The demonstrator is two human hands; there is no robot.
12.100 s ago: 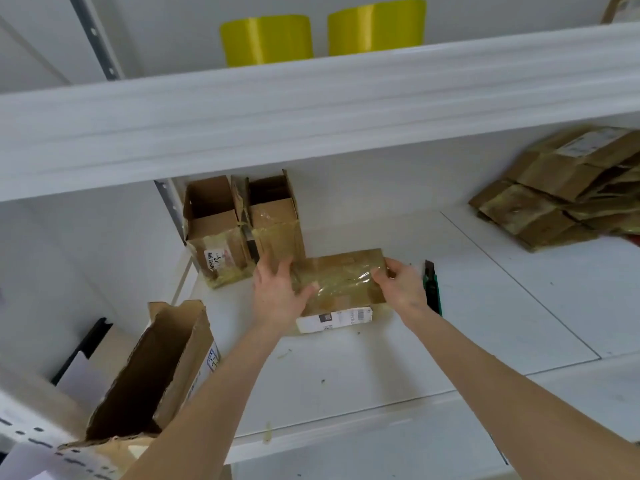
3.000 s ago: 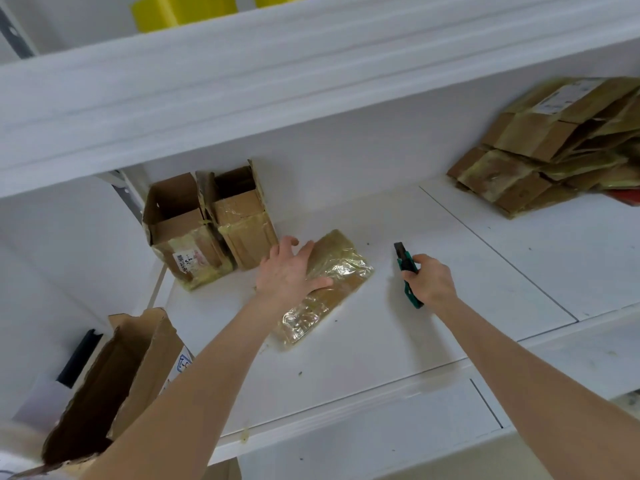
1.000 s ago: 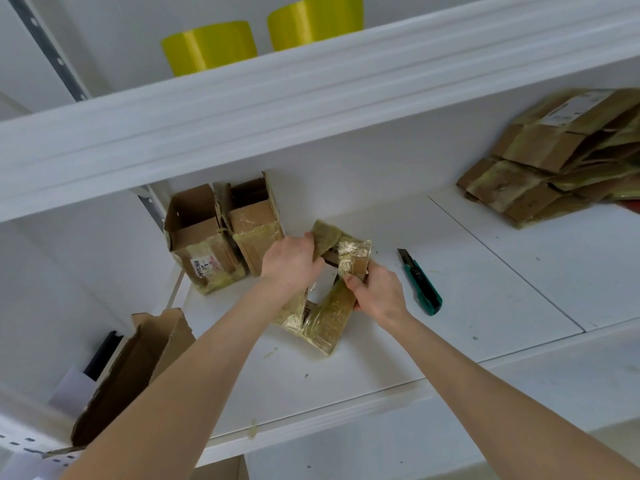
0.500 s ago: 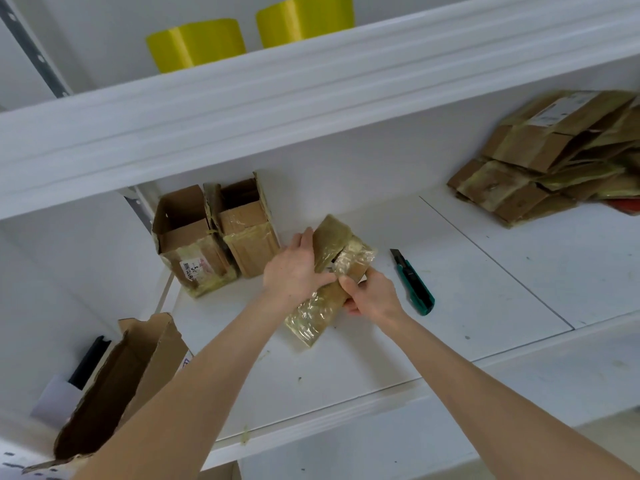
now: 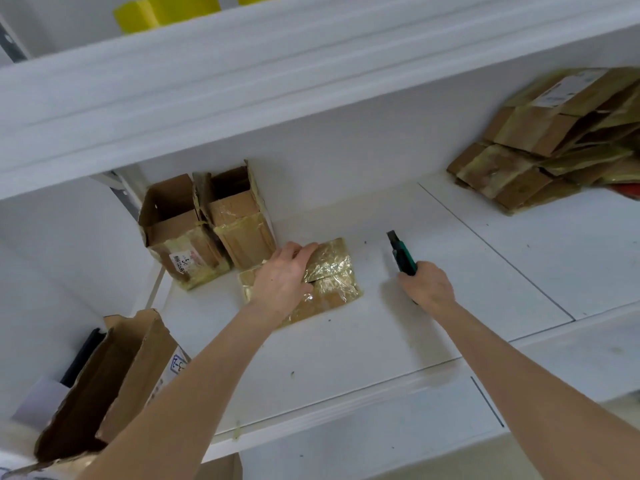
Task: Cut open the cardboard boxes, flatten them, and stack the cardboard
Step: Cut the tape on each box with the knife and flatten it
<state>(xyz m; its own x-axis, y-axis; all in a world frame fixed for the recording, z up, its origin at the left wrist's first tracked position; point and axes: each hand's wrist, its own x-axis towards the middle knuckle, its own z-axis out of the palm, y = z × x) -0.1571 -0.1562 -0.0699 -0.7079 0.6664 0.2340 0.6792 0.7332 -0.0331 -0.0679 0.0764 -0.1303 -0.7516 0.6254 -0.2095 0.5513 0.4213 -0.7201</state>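
**One flattened box (image 5: 332,271) pinned down, cutter (image 5: 403,254) gripped**

White shelf (image 5: 346,348) w/ white back wall. A 2nd white board (image 5: 242,81) runs overhead, w/ yellow rolls (image 5: 166,10) on top, cut off by the frame's upper edge. A thin seam (image 5: 485,244) crosses the shelf diag. on the right. Small dark specks dot the surface.

The flattened box, wrapped in shiny yellowish tape, lies flat around mid-shelf, just in front of two open boxes (image 5: 242,230) that stand touching each other at the back-left corner. The left hand (image 5: 282,280) lies on its left half, fingers straight & together, pressing down. The right hand (image 5: 427,284) is further right, apart from the box, fingers curled round the green cutter's handle. Its dark tip points toward the back wall. Can't tell if the blade is out or if the cutter is lifted off the shelf.

The stack of flattened cardboard (image 5: 536,150) sits toward the back-right corner, cut off by the frame edge. Something red (image 5: 632,192) peeks out under it, can't ID. A big open box (image 5: 114,375) sits off the front-left corner, below shelf level, partly hidden by the left forearm. A black object (image 5: 83,355) beside it is unclear.

Writing: white sticker (image 5: 185,263) w/ reddish marks on the left open box, unreadable. The white label (image 5: 568,86) atop the stack is too blurred. Blue marks on the big box are half hidden.
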